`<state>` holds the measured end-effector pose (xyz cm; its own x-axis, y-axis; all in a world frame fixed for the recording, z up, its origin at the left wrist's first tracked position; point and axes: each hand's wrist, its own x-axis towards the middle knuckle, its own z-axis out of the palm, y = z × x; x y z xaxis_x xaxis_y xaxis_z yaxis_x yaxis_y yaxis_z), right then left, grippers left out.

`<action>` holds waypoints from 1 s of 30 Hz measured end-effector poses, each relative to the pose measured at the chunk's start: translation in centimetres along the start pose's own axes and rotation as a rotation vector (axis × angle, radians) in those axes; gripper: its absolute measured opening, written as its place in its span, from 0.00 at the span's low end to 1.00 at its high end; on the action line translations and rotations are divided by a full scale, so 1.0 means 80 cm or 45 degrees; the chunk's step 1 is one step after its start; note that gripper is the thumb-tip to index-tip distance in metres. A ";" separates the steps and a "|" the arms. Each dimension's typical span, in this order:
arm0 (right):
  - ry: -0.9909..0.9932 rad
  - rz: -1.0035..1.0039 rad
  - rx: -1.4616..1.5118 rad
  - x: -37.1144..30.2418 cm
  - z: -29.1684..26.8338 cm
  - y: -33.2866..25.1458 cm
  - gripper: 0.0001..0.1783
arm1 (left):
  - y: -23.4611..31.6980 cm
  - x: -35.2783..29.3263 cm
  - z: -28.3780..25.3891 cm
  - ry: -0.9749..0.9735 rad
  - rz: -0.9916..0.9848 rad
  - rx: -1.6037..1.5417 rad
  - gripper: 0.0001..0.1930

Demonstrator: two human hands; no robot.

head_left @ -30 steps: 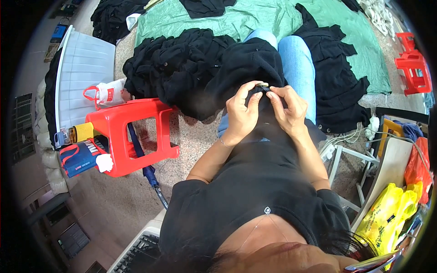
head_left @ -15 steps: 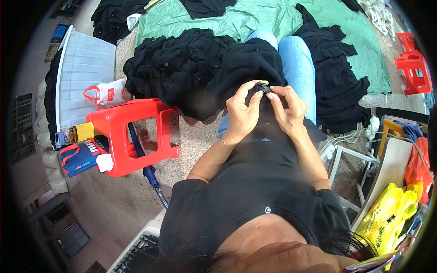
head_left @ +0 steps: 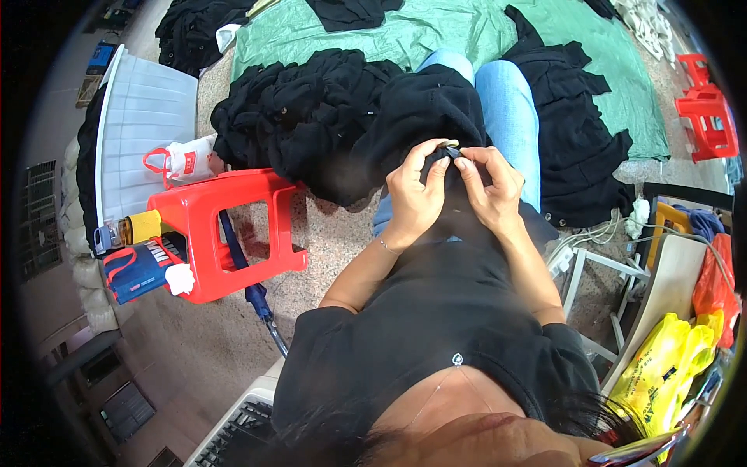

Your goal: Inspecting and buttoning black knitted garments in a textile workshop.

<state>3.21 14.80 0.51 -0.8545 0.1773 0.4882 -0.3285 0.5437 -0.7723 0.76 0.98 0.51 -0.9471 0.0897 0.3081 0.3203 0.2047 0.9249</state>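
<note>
Over my lap lies a black garment [head_left: 432,101], its near edge raised between my two hands. My left hand [head_left: 415,191] pinches the dark cloth between thumb and forefinger. A small yellowish piece [head_left: 450,143], too small to name, shows at that forefinger's tip. Close beside it, my right hand [head_left: 492,187] pinches the same bit of cloth with thumb and forefinger. The fingertips of both hands nearly meet. To the left, a heap of black garments [head_left: 296,109] with a few buttons touches the one on my lap. More black garments [head_left: 576,117] lie spread to the right of my knee.
A green sheet [head_left: 459,27] covers the floor ahead. At left stand a red stool [head_left: 233,183] with a blue bag [head_left: 144,268], an umbrella [head_left: 257,296] and a pale bin [head_left: 148,117]. On the right are a white metal frame [head_left: 576,276], cables and a yellow plastic bag [head_left: 661,366].
My fingertips have shifted slightly on the pinched cloth, and less of the dark fold shows between them. Both arms and everything around stay where they were.
</note>
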 end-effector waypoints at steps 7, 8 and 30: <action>0.020 0.001 -0.029 -0.003 0.002 0.000 0.05 | 0.002 0.001 0.000 0.006 0.078 0.088 0.11; 0.044 0.136 0.073 -0.006 0.002 -0.001 0.05 | 0.003 0.002 -0.001 0.005 0.072 0.086 0.11; 0.014 0.432 0.436 0.004 0.001 0.001 0.05 | 0.001 0.002 -0.005 -0.079 -0.078 -0.004 0.09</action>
<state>2.83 14.83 0.56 -0.9328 0.3073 0.1886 -0.1474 0.1524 -0.9773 0.58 0.60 0.70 -0.9618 0.1373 0.2367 0.2617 0.2084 0.9424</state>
